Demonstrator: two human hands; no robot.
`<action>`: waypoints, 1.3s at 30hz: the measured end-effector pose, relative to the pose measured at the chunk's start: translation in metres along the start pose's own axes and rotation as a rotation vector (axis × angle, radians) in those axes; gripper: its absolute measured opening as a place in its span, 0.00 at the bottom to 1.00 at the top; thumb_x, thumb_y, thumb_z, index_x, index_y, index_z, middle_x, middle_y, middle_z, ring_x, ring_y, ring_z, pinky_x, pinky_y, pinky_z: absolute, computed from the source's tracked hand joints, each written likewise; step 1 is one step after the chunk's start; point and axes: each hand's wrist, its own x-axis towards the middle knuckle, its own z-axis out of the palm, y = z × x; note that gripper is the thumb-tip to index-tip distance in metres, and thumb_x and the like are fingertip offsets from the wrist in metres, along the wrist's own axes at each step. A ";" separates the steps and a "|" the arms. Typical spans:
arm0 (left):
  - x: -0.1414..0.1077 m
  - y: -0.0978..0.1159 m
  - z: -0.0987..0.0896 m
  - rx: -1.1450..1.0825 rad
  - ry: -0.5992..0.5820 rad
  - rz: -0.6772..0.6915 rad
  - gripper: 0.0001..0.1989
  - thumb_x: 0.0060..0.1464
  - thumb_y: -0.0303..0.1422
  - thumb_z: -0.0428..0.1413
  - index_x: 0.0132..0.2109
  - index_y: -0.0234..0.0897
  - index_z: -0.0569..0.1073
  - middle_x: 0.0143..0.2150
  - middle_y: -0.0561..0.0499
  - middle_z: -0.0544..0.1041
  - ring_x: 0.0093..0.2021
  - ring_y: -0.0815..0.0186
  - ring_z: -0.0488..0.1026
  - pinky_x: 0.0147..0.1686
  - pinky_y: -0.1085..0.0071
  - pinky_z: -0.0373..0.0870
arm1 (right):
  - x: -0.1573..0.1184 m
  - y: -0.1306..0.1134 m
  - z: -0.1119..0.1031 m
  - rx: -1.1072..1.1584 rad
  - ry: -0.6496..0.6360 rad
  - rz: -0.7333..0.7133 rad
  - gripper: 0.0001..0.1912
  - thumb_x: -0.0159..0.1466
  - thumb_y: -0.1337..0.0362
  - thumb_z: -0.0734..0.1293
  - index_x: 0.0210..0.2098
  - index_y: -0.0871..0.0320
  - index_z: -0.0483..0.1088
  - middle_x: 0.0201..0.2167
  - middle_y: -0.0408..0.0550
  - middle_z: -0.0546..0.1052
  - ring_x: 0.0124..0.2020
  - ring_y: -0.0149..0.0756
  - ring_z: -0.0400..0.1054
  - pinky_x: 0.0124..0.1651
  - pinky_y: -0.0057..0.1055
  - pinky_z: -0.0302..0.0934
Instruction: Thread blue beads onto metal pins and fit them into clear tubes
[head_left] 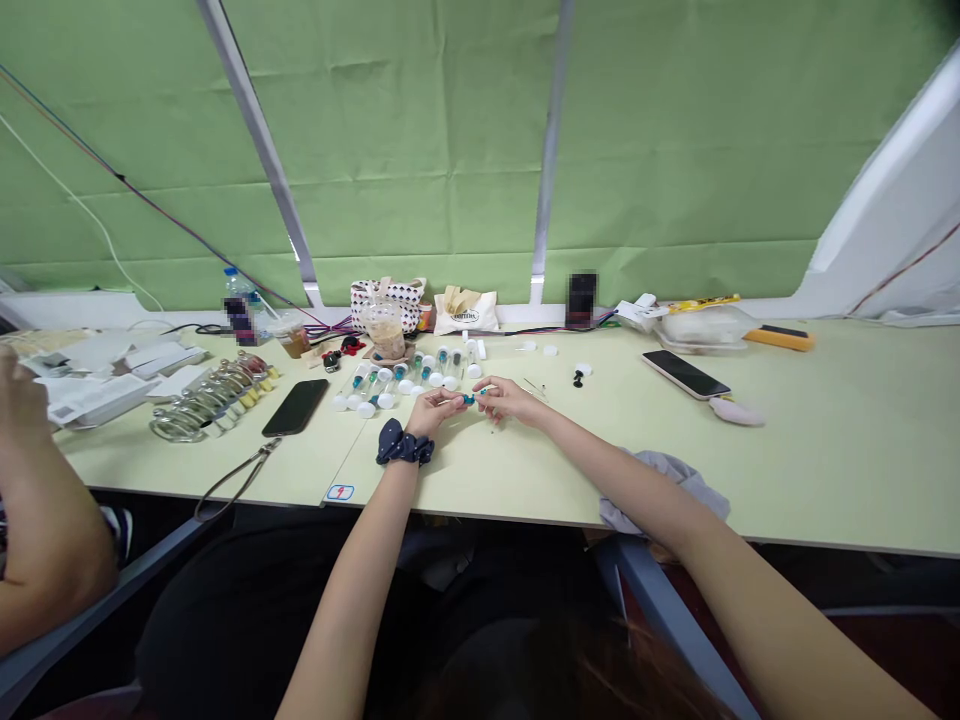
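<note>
Head view: the left hand (429,412) and right hand (511,400) meet just above the bench (630,450), their fingers (454,399) closed in a pinch on a small teal part (469,399). Its long axis seems to run sideways between the hands, though the fingers hide much of it. It looks light, stiff and easily dropped, best held by its ends with the fingertips. Clear vials (397,380) and white caps (366,409) lie just beyond.

**Head-worn camera, single view**
Faces forward and down, close above the left hand (433,412) and right hand (511,400), across the desk (592,470) toward a green curtain (420,150).
</note>
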 end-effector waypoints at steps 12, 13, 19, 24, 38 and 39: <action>-0.002 0.001 0.002 0.002 -0.055 -0.052 0.14 0.34 0.34 0.67 0.30 0.31 0.75 0.34 0.47 0.79 0.35 0.62 0.76 0.47 0.58 0.69 | 0.004 0.001 0.001 -0.007 0.099 0.006 0.12 0.57 0.57 0.68 0.35 0.58 0.65 0.22 0.41 0.70 0.20 0.26 0.64 0.19 0.22 0.64; -0.001 0.001 0.002 -0.003 -0.051 -0.051 0.14 0.34 0.34 0.67 0.30 0.31 0.75 0.34 0.47 0.79 0.35 0.62 0.76 0.46 0.58 0.69 | 0.004 0.001 0.001 -0.009 0.095 0.009 0.13 0.57 0.57 0.68 0.35 0.58 0.65 0.21 0.41 0.69 0.20 0.26 0.64 0.18 0.22 0.63; -0.001 0.002 0.002 0.002 0.001 -0.030 0.15 0.34 0.35 0.67 0.29 0.31 0.75 0.32 0.48 0.79 0.35 0.62 0.76 0.47 0.58 0.69 | 0.002 0.003 -0.001 -0.010 0.023 -0.023 0.18 0.54 0.56 0.70 0.39 0.57 0.64 0.23 0.40 0.71 0.20 0.25 0.65 0.20 0.21 0.63; -0.003 0.006 0.005 0.005 -0.019 -0.010 0.16 0.33 0.37 0.67 0.30 0.31 0.75 0.33 0.48 0.79 0.35 0.62 0.76 0.48 0.58 0.68 | -0.002 -0.002 0.002 -0.021 0.003 -0.021 0.16 0.57 0.55 0.67 0.40 0.57 0.64 0.19 0.40 0.71 0.19 0.25 0.64 0.19 0.20 0.61; -0.003 0.004 0.004 -0.020 -0.066 -0.059 0.16 0.32 0.34 0.68 0.30 0.30 0.74 0.33 0.47 0.79 0.35 0.63 0.75 0.46 0.58 0.70 | 0.007 0.007 0.000 -0.072 0.067 -0.038 0.13 0.59 0.55 0.65 0.37 0.58 0.64 0.17 0.39 0.69 0.17 0.26 0.64 0.18 0.21 0.62; -0.002 0.003 0.004 -0.021 -0.057 -0.052 0.16 0.32 0.34 0.68 0.30 0.30 0.74 0.33 0.47 0.78 0.35 0.62 0.75 0.46 0.58 0.69 | 0.006 0.006 0.001 -0.069 0.058 -0.038 0.14 0.59 0.55 0.65 0.37 0.58 0.64 0.17 0.39 0.70 0.18 0.26 0.64 0.18 0.21 0.62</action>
